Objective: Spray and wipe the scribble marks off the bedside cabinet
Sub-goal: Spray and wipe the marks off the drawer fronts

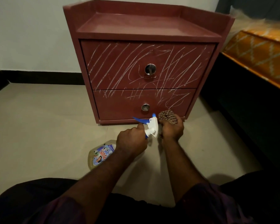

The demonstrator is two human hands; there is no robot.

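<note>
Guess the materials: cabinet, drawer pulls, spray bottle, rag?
Cabinet: likely painted or laminated board, maroon and matte with a faint texture. The white scribble marks sit on its surface.
Drawer pulls: round, shiny metal, probably chromed, going by the bright reflections.
Spray bottle: translucent plastic body with a printed label and an opaque white-and-blue trigger.
Rag: soft fabric, brown and patterned, bunched up; woven or knitted, unclear which.

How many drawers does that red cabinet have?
2. The top drawer sits just under the cabinet's top and has scribbles all over it. The bottom drawer is right below it, by the floor, with scribbles mostly along its upper part. None look hidden.
</note>
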